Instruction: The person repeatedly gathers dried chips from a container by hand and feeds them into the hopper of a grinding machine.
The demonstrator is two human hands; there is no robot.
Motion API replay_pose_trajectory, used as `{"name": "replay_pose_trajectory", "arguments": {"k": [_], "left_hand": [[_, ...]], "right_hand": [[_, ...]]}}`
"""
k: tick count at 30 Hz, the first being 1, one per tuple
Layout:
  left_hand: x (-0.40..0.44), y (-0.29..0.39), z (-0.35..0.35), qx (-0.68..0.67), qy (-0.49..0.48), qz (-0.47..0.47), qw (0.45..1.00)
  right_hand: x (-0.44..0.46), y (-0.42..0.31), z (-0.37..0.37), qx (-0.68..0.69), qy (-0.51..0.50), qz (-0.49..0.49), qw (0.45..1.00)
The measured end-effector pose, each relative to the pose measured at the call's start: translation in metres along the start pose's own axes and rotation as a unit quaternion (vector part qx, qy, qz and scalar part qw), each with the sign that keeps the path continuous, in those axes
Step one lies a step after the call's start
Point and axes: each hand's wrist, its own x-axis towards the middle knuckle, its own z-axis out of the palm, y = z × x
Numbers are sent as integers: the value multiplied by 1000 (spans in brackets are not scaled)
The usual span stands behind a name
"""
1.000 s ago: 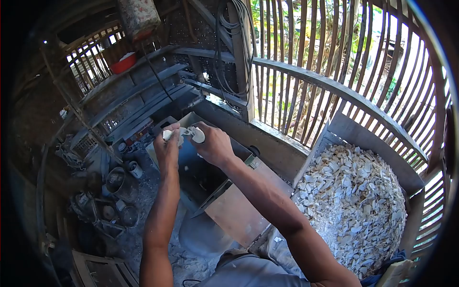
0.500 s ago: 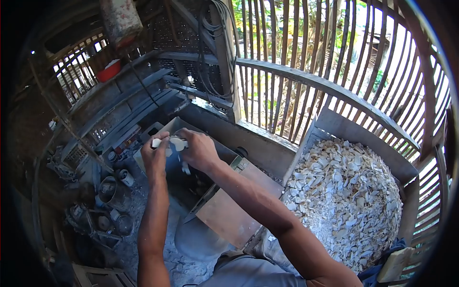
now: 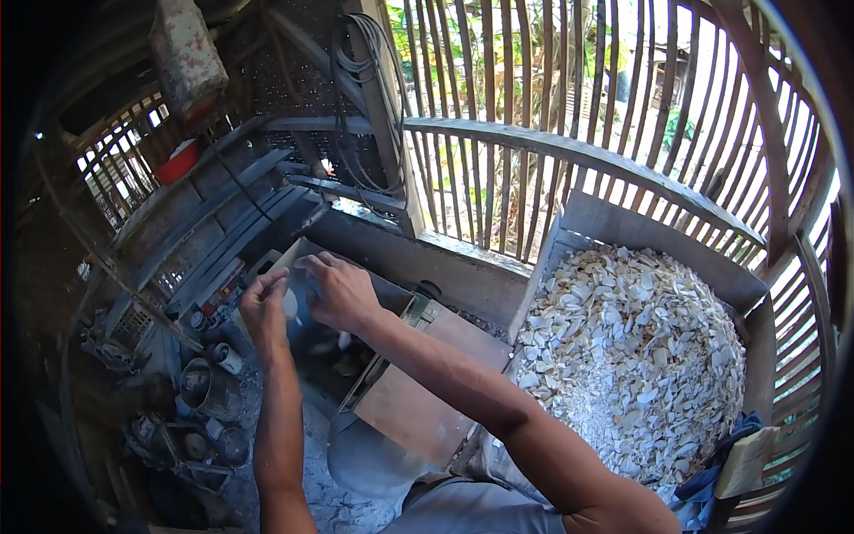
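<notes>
Chip [image 3: 290,303], pale, flat, rounded, at curled fingers of left hand [image 3: 265,309], grip unclear, right hand [image 3: 342,292], fingers loosely parted, both above box-shaped hopper [image 3: 384,288], heap of jagged chips [image 3: 636,356] alongside.

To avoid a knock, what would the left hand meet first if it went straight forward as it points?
The left hand would probably meet the wooden planks beyond the box, though depth is unclear.

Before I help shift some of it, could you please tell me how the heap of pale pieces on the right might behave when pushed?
The heap of pale pieces would probably slide and spill loosely, since its pieces lie jumbled. Single pieces look thin, so each is likely light. Dust may rise, as white powder seems to coat its nearer part.
</notes>
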Motion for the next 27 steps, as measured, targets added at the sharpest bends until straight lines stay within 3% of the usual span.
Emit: {"name": "replay_pose_trajectory", "arguments": {"k": [6, 10, 12, 16, 19, 23, 25, 27], "left_hand": [[-3, -2, 6, 10, 16, 83, 996], [-10, 10, 8, 85, -40, 47, 994], [-6, 4, 9, 104, -79, 54, 990], [-11, 11, 1, 146, -95, 213, 961], [-50, 47, 7, 61, -59, 232, 969], [-139, 82, 35, -60, -71, 267, 959], [-189, 71, 69, -165, -194, 220, 942], [-238, 60, 118, -173, -318, 124, 924]], "right_hand": [[-1, -1, -5, -57, -18, -16, 998], [-1, 4, -7, -64, -39, -39, 996], [-11, 3, -14, -9, -1, -70, 997], [-52, 6, -54, 7, 117, -95, 989], [-124, 29, -113, -66, 185, -8, 980], [-280, 99, -170, -141, 324, 252, 901], [-365, 106, -206, -300, 370, 324, 817], [-428, 100, -244, -410, 380, 371, 742]]}}
